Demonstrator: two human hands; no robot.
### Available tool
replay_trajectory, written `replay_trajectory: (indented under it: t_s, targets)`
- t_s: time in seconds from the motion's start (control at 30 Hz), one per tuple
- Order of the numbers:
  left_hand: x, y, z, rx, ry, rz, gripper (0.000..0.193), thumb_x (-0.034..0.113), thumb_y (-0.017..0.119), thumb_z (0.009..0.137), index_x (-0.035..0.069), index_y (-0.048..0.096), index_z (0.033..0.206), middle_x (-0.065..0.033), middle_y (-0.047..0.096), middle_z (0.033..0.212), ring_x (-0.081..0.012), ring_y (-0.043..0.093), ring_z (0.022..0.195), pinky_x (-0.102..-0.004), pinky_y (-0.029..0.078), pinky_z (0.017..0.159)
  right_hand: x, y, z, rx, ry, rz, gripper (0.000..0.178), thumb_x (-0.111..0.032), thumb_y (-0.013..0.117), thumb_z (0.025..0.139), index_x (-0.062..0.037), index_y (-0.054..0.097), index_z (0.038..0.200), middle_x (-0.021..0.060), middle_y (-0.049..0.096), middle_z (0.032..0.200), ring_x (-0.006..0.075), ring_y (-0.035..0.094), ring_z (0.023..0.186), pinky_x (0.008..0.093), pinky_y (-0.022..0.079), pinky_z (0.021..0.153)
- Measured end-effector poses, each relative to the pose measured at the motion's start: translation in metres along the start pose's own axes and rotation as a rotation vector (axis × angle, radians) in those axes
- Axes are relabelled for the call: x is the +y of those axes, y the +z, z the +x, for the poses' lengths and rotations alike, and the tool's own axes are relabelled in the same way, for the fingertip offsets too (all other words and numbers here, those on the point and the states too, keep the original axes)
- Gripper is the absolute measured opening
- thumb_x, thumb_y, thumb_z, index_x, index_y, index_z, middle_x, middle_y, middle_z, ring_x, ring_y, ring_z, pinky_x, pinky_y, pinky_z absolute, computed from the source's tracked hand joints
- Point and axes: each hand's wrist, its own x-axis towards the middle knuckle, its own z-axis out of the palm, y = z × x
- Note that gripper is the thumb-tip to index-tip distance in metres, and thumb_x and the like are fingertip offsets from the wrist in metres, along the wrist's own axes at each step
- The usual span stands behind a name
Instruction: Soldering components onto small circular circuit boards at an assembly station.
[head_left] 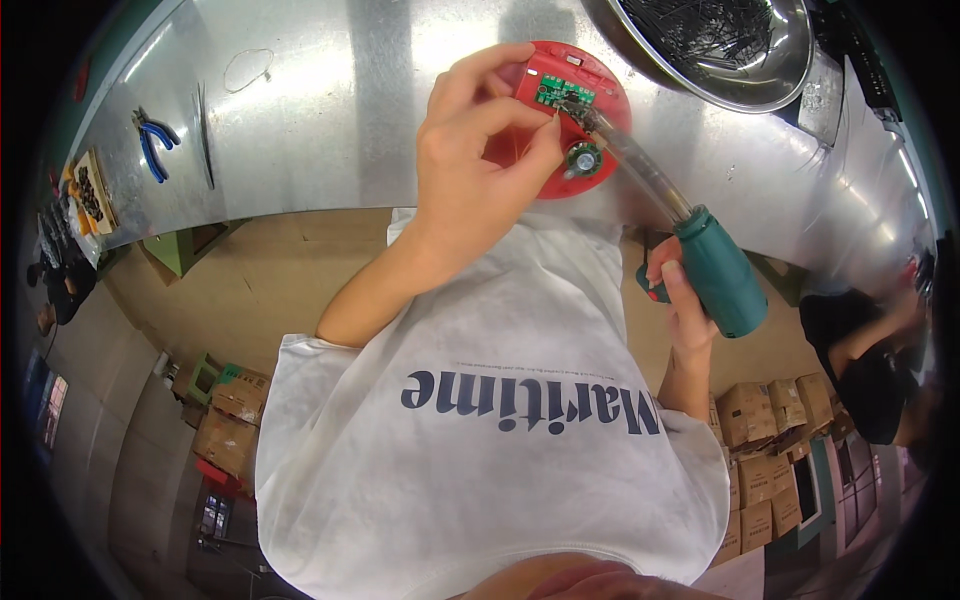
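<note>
A round red plastic housing (612, 92) lies on the metal bench, with a small green circuit board (550, 90) on it. My left hand (480, 140) is over the housing. Its thumb and index finger pinch what looks like a thin wire beside the board, while the other fingers rest by the housing's left rim. In my right hand (685, 295) is a green soldering gun (722, 270), gripped by its handle. Its long tube slants up-left, and the tip touches or nearly touches the board's lower edge. A small round part (584, 159) sits at the housing's lower side.
Back right stands a steel bowl (790, 75) of dark thin pieces. Blue-handled pliers (153, 145), tweezers (205, 140) and a loop of wire (248, 70) lie on the left of the bench (310, 120). Another person (860, 350) is at far right; cardboard boxes (765, 490) are stacked behind me.
</note>
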Motion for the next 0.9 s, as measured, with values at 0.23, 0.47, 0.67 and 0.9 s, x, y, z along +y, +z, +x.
replay_trajectory:
  t_s: [0.23, 0.47, 0.67, 0.9]
  targets:
    - [0.001, 0.000, 0.001, -0.005, -0.012, 0.003, 0.004, -0.001, 0.070, 0.071, 0.000, 0.069, 0.075, -0.0085, 0.060, 0.116, -0.0140, 0.054, 0.085, -0.0260, 0.046, 0.074, 0.000, 0.000, 0.002, -0.041, -0.037, -0.036, 0.015, -0.006, 0.057, 0.082, 0.0037, 0.057, 0.093, 0.0098, 0.057, 0.074, 0.0137, 0.051, 0.066, 0.0258, 0.040, 0.059]
    - [0.003, -0.001, 0.001, -0.005, -0.040, -0.022, 0.004, -0.001, 0.070, 0.071, 0.000, 0.068, 0.075, -0.0080, 0.060, 0.116, -0.0133, 0.054, 0.084, -0.0257, 0.046, 0.074, 0.007, -0.003, -0.003, 0.028, 0.031, -0.068, 0.020, 0.000, 0.066, 0.070, 0.0034, 0.063, 0.090, 0.0085, 0.059, 0.079, 0.0159, 0.055, 0.068, 0.0264, 0.044, 0.065]
    - [0.004, -0.001, 0.002, -0.009, -0.059, -0.033, 0.004, -0.001, 0.070, 0.072, -0.001, 0.068, 0.075, -0.0077, 0.060, 0.117, -0.0128, 0.054, 0.082, -0.0252, 0.046, 0.073, 0.014, -0.005, 0.000, 0.000, -0.025, -0.140, 0.022, 0.002, 0.066, 0.069, 0.0029, 0.062, 0.091, 0.0074, 0.059, 0.077, 0.0158, 0.055, 0.065, 0.0274, 0.045, 0.063]
    - [0.007, -0.003, 0.003, -0.025, -0.078, -0.028, 0.004, -0.001, 0.070, 0.072, 0.000, 0.068, 0.075, -0.0079, 0.060, 0.117, -0.0126, 0.054, 0.081, -0.0250, 0.046, 0.073, 0.020, -0.011, 0.000, -0.027, 0.003, 0.345, 0.035, -0.018, 0.058, 0.078, 0.0062, 0.054, 0.103, 0.0206, 0.053, 0.103, 0.0225, 0.057, 0.071, 0.0332, 0.047, 0.064]
